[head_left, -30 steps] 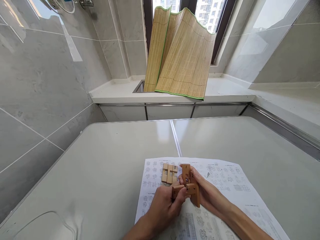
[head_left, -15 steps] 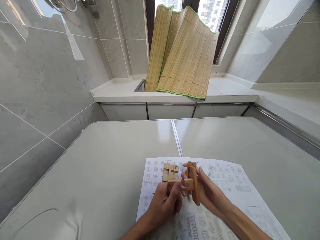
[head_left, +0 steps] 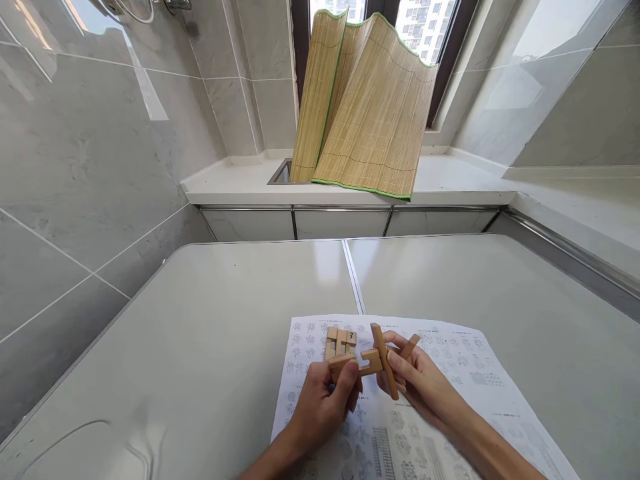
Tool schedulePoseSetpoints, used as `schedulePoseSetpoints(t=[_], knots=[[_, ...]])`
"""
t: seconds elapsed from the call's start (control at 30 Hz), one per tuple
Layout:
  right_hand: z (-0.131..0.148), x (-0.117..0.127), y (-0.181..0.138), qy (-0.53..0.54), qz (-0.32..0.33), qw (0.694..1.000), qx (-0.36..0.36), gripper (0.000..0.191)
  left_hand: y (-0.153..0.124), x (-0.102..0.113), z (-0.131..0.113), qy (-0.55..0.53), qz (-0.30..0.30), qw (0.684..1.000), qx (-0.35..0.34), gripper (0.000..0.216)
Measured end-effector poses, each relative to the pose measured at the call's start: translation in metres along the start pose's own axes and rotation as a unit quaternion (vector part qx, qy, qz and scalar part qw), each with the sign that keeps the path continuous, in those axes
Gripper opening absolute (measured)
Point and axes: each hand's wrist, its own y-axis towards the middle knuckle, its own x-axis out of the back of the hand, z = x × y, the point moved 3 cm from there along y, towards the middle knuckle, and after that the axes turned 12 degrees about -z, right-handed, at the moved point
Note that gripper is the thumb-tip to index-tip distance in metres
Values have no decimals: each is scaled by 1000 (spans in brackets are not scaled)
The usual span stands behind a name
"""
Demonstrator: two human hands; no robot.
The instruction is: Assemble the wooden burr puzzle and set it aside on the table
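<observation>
My left hand [head_left: 323,408] pinches the left end of a notched wooden puzzle piece [head_left: 371,363] between thumb and fingers. The piece's right end meets a longer wooden puzzle piece [head_left: 383,353], which stands crosswise and tilted. My right hand [head_left: 425,383] is closed around this crosswise piece, and another wooden piece [head_left: 411,345] sticks out between its fingers. How the pieces interlock is partly hidden by the fingers. Just beyond my left hand, several notched wooden pieces [head_left: 341,339] lie together on the printed sheet [head_left: 465,393], one marked "3".
The sheet, covered with small line diagrams, lies on a glossy pale table [head_left: 225,320] with a seam down its middle. Behind the table is a white ledge [head_left: 240,187], with a bamboo mat [head_left: 375,120] leaning at the window. Grey tiled walls [head_left: 100,147] stand at both sides.
My right hand has turned the crosswise piece, so its narrow side now shows and another piece's end points right. My left hand has shifted slightly left, still gripping the notched piece.
</observation>
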Motion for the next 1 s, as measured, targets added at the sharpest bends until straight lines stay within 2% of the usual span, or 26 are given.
schedulePoseSetpoints(t=[0.23, 0.37, 0.53, 0.67, 1.0], knots=[[6, 4, 0, -107, -15, 994, 28, 41, 1, 0, -3, 18, 11, 1000, -2, 64], [0, 2, 1, -157, 35, 986, 47, 42, -1, -1, -3, 38, 32, 999, -9, 64], [-11, 2, 4, -123, 49, 991, 30, 42, -1, -2, -4, 29, 45, 998, -17, 63], [-4, 1, 3, -153, 40, 986, 44, 44, 1, -3, -2, 31, 66, 997, -25, 62], [5, 2, 0, -199, 30, 977, 64, 44, 2, -2, 0, 49, 66, 997, -16, 63]])
